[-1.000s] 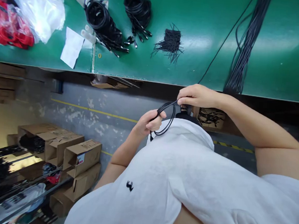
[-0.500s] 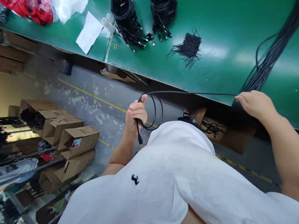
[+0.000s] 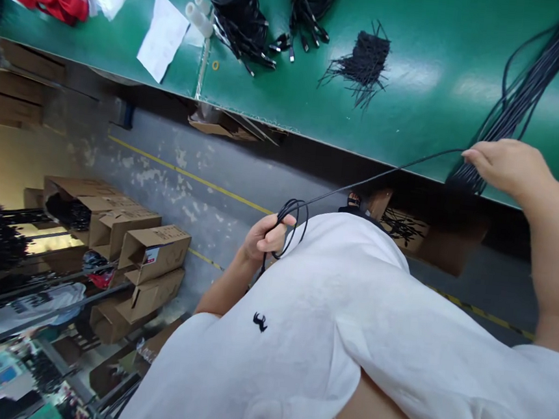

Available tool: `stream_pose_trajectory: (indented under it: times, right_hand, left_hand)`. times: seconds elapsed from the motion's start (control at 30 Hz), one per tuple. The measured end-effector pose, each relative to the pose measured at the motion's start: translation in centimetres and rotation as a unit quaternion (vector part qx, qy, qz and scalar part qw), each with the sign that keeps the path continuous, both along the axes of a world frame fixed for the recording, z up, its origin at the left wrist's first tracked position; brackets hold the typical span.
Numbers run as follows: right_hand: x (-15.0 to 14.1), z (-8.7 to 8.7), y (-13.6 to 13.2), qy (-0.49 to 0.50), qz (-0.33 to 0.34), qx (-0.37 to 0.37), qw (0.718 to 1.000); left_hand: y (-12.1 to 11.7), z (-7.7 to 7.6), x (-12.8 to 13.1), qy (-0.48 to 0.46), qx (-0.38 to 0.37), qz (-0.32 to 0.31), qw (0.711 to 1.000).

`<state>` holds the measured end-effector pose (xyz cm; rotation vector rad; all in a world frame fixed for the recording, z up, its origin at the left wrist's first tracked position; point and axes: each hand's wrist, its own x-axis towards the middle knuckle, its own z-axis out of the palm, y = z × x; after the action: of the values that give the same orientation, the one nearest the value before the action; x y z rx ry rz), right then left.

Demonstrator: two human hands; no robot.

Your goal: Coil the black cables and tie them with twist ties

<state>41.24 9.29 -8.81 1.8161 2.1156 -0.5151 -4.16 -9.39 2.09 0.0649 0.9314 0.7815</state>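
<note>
My left hand [image 3: 267, 236] is closed round a small coil of thin black cable [image 3: 292, 218], held in front of my white shirt below the table edge. From the coil the cable [image 3: 385, 172] runs taut up and to the right into my right hand [image 3: 506, 165], which pinches it at the front edge of the green table [image 3: 414, 123]. That hand rests beside a bundle of long black cables [image 3: 524, 94] hanging over the same edge.
On the table lie two finished cable coils [image 3: 238, 10], a heap of black ties [image 3: 363, 60], a white paper [image 3: 162, 33], clear bags and red items at far left. Cardboard boxes [image 3: 153, 250] stand on the floor at left; a box of ties [image 3: 405, 227] sits under the table.
My right hand drew the cable out to the right, from beside the left hand to the table edge. The left hand kept the coil and dropped slightly; the view shifted.
</note>
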Motion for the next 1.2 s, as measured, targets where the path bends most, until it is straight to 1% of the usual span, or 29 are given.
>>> stream_pose_trajectory:
  times: [0.07,0.1,0.17,0.2,0.27,0.3,0.33,0.37,0.4,0.43,0.47,0.5,0.53,0.6,0.63,0.67,0.7,0.73,0.8,0.87,0.93,1.0,1.03,1.07,1.1,1.17,1.2]
  right_hand:
    - [0.8,-1.1,0.6,0.033,0.024,0.009,0.999]
    - [1.1,-1.6,0.9,0.050,0.048,0.013,0.998]
    - [0.8,-2.1,0.8,0.051,0.104,0.019,0.993]
    - [0.1,-1.8,0.4,0.037,0.130,0.023,0.991]
    - [-2.7,-0.3,-1.7,0.019,0.185,0.019,0.982]
    - [-4.6,0.9,-3.3,0.025,0.214,0.019,0.976]
    - [-6.6,2.3,-5.0,0.076,0.268,-0.005,0.960]
    - [-8.6,3.7,-6.7,0.150,0.329,-0.025,0.932]
    - [-10.5,5.2,-8.1,0.225,0.384,-0.044,0.894]
    - [-12.3,6.6,-9.1,0.283,0.410,-0.045,0.866]
    - [-13.8,7.9,-9.4,0.335,0.418,-0.041,0.843]
    - [-15.0,8.9,-9.2,0.373,0.406,-0.030,0.834]
    - [-15.8,9.6,-8.5,0.399,0.379,-0.016,0.835]
    - [-16.5,10.4,-6.2,0.431,0.322,-0.006,0.843]
    - [-16.4,10.5,-5.1,0.439,0.302,-0.013,0.846]
    - [-16.1,10.4,-4.1,0.446,0.287,-0.026,0.847]
    - [-15.7,10.3,-3.5,0.452,0.277,-0.044,0.847]
    - [-15.3,10.1,-3.1,0.458,0.267,-0.062,0.846]
    - [-14.9,9.7,-3.3,0.470,0.246,-0.085,0.844]
    - [-15.2,9.5,-3.9,0.482,0.229,-0.093,0.841]
    - [-15.8,9.2,-4.2,0.489,0.225,-0.097,0.837]
    - [-15.8,8.1,-3.5,0.482,0.231,-0.094,0.840]
    - [-15.3,7.2,-2.7,0.467,0.232,-0.084,0.849]
    - [-14.2,5.9,-1.8,0.442,0.228,-0.066,0.865]
    - [-12.7,4.4,-0.7,0.402,0.214,-0.039,0.889]
    - [-8.5,1.4,1.1,0.288,0.158,0.028,0.944]
    - [-6.3,0.2,1.7,0.221,0.121,0.059,0.966]
  left_hand:
    - [-0.7,-0.1,-0.8,-0.002,0.027,-0.016,1.000]
    - [-0.8,-0.1,-1.2,0.011,0.043,-0.006,0.999]
    - [-0.4,0.0,-2.1,0.057,0.079,0.053,0.994]
    - [0.1,0.0,-2.5,0.082,0.096,0.092,0.988]
    - [1.7,0.0,-2.6,0.117,0.120,0.149,0.974]
    - [2.7,-0.1,-2.3,0.125,0.123,0.156,0.972]
    - [3.7,-0.4,-1.9,0.129,0.122,0.146,0.973]
    - [4.6,-0.8,-1.2,0.132,0.119,0.121,0.977]
    - [5.4,-1.3,-0.3,0.132,0.120,0.086,0.980]
    - [6.0,-1.8,0.8,0.130,0.126,0.044,0.982]
    - [6.4,-2.3,1.9,0.125,0.138,-0.001,0.983]
    - [6.6,-2.7,3.0,0.113,0.153,-0.050,0.980]
    - [6.6,-2.9,4.0,0.090,0.165,-0.105,0.977]
    - [6.2,-2.7,5.2,0.022,0.171,-0.209,0.963]
    - [6.0,-2.4,5.5,-0.014,0.165,-0.241,0.956]
    - [5.9,-2.1,5.5,-0.048,0.157,-0.254,0.953]
    - [5.9,-1.7,5.3,-0.071,0.147,-0.246,0.955]
    - [5.9,-1.4,5.1,-0.082,0.136,-0.224,0.962]
    - [6.2,-0.9,4.7,-0.071,0.104,-0.177,0.976]
    - [6.4,-0.7,4.6,-0.039,0.068,-0.152,0.985]
    - [6.3,-0.6,4.6,-0.021,0.039,-0.153,0.987]
    - [6.1,-0.5,4.4,-0.022,0.020,-0.168,0.985]
    - [5.9,-0.4,4.1,-0.020,0.016,-0.167,0.986]
    - [5.8,-0.3,3.7,-0.015,0.019,-0.150,0.988]
    - [5.7,-0.1,3.2,-0.004,0.029,-0.114,0.993]
    - [5.7,0.3,2.2,0.024,0.060,-0.002,0.998]
    - [5.8,0.5,1.7,0.037,0.074,0.054,0.995]
